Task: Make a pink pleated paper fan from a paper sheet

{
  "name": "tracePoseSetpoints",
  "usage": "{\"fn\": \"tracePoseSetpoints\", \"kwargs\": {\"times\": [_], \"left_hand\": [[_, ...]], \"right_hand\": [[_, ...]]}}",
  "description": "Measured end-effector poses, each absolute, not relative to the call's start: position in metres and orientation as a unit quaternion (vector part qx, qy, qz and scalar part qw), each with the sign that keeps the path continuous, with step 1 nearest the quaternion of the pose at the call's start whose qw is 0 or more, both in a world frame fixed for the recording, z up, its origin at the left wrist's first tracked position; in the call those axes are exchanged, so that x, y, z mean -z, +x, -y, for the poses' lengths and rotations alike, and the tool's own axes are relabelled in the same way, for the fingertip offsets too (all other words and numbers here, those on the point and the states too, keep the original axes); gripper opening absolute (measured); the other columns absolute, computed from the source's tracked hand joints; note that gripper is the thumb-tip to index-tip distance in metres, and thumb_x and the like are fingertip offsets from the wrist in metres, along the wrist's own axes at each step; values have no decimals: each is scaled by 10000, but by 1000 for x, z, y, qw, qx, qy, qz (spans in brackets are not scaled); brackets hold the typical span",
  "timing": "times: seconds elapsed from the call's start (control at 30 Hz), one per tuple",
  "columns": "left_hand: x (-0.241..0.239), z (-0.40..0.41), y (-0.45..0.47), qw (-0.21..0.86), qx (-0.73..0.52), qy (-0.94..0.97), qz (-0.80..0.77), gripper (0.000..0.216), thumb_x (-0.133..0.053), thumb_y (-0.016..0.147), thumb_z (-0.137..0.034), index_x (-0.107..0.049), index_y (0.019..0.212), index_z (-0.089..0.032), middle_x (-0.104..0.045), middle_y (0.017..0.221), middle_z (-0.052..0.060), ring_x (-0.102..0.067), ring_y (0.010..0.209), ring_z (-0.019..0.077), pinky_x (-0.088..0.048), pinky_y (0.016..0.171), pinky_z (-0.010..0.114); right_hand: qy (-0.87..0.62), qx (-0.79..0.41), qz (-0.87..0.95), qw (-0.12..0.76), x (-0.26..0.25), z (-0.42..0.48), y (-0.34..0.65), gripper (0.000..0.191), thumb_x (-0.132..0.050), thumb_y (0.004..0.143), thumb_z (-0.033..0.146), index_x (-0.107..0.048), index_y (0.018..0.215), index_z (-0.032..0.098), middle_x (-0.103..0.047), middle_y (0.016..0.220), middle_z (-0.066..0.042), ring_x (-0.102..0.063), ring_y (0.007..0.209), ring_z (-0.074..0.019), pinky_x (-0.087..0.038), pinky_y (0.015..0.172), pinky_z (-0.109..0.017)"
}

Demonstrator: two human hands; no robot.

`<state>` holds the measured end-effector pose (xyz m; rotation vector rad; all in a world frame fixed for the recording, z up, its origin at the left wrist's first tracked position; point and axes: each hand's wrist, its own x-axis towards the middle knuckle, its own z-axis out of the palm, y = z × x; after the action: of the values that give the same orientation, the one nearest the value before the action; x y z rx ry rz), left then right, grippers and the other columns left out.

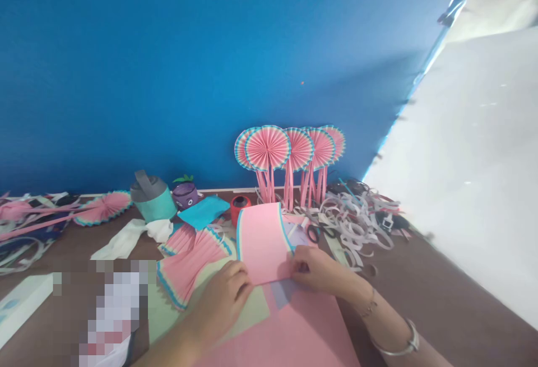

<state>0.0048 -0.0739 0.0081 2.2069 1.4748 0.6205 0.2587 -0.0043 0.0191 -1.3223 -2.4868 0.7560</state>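
Observation:
A pink paper sheet with blue side edges (263, 238) lies on the brown table, its far end curling up. My left hand (222, 294) has its fingers curled onto the sheet's near left corner. At the near right corner my right hand (319, 269) pinches the edge between finger and thumb. More pink paper (294, 328) lies beneath, close to me. Pleated pink strips (191, 258) lie just left of the sheet.
Finished pink paper fans on sticks (290, 151) lean against a blue board (168, 75). Scissors (315, 232) and curled paper scraps (361, 218) lie right. A teal bottle (151, 196), a purple toy, a red tape roll (239, 204), a white cloth and a white box (21, 302) sit left.

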Motion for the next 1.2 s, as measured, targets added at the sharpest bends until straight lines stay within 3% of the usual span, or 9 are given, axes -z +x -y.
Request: {"fn": "tracePoseSetpoints", "kwargs": {"times": [0.2,0.5,0.93,1.2], "left_hand": [[-5,71,5,225,-247,758,-560,230,-437,913,-237,-561,723,-204,-571,939,39,-555,892,184,-426,798,319],[-6,69,8,210,-238,750,-580,255,-383,915,-208,-481,679,-200,-523,896,40,-526,880,189,-418,778,331],[2,62,6,174,-189,777,-575,283,-344,935,-216,-529,721,-196,-520,888,44,-518,900,199,-415,816,349],[-4,60,8,214,-186,764,-579,271,-348,926,-222,-507,707,-209,-506,889,41,-518,887,189,-422,821,344]], "right_hand": [[-467,-328,812,122,-11,-4,264,91,-555,720,152,-612,649,157,-573,744,-6,-527,680,-129,-387,628,-228],[-497,-293,807,127,-13,-1,258,199,-530,740,159,-465,552,155,-489,779,-5,-481,642,-105,-366,613,-240],[-498,-248,825,103,-10,-1,256,181,-511,755,138,-485,577,159,-498,786,-19,-491,670,-118,-374,626,-239],[-507,-240,821,103,-8,-1,255,184,-539,741,130,-485,567,161,-514,785,-25,-501,689,-129,-377,627,-234]]}}
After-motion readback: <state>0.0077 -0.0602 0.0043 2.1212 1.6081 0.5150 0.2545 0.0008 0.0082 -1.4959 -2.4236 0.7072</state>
